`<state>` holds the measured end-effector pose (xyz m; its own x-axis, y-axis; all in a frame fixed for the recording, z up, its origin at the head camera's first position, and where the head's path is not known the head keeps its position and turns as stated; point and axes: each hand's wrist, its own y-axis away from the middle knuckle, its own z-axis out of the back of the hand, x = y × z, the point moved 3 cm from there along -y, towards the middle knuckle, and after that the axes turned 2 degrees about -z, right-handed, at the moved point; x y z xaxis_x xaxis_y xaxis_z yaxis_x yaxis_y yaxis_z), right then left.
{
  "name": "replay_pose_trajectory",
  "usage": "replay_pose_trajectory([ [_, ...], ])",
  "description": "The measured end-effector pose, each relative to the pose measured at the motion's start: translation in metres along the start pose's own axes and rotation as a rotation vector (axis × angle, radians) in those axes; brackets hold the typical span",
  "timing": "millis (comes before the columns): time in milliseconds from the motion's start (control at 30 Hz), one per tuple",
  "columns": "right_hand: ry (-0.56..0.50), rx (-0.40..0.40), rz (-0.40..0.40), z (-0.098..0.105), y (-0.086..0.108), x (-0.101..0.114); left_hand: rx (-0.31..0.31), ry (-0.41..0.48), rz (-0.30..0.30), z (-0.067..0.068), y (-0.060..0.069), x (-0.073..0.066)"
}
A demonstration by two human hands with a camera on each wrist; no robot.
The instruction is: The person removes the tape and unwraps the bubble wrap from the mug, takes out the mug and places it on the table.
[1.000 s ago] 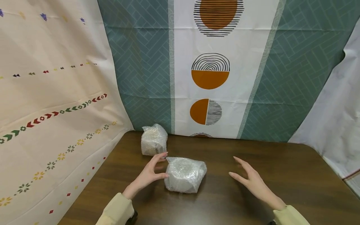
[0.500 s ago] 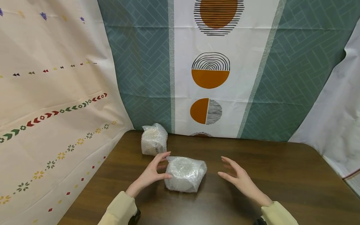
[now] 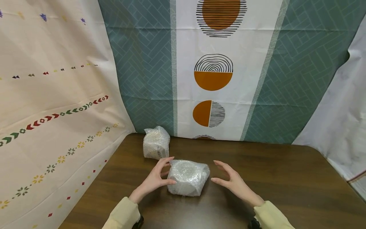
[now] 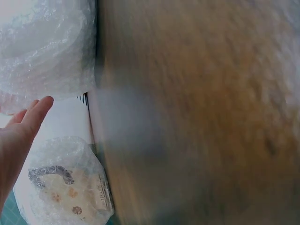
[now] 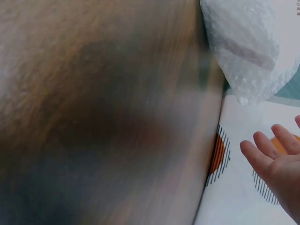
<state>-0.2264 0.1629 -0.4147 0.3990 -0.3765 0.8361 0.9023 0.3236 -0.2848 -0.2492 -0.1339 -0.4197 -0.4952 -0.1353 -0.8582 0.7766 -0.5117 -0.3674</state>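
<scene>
A bubble-wrapped bundle (image 3: 188,178) lies on the brown wooden table in front of me, its contents hidden by the wrap. At its left side is my left hand (image 3: 154,179), thumb and fingers spread apart; whether the fingertips touch the wrap I cannot tell. My right hand (image 3: 235,183) is held off the bundle's right side with a gap between, its fingers extended. In the left wrist view the wrapped bundle (image 4: 47,51) fills the upper left corner above my fingers. The right wrist view has the bundle (image 5: 248,51) apart from my fingertips.
A second bubble-wrapped bundle (image 3: 156,143) stands at the table's back left, with a printed pattern showing through in the left wrist view. Behind the table (image 3: 286,178) hangs a green and white patterned cloth (image 3: 143,63). A cream cloth (image 3: 71,95) runs along the left.
My right hand has moved left, much closer to the front bundle. My left hand has shifted slightly right toward it. Both bundles stay where they were.
</scene>
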Motion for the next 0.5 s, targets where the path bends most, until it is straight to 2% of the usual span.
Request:
replay_pose_trajectory([
  [100,0.014,0.0,-0.006,-0.004,-0.005,-0.017,-0.019,-0.017,0.009,-0.001,0.001,0.015],
  [167,0.012,-0.001,-0.014,-0.006,-0.008,-0.017,-0.036,-0.035,0.027,-0.001,0.001,0.024],
  [300,-0.013,0.014,-0.017,-0.008,-0.01,-0.003,-0.063,-0.048,0.043,-0.002,0.003,0.025],
  [500,-0.049,0.078,-0.019,-0.012,-0.013,0.016,-0.073,-0.062,0.079,-0.003,0.003,0.021],
])
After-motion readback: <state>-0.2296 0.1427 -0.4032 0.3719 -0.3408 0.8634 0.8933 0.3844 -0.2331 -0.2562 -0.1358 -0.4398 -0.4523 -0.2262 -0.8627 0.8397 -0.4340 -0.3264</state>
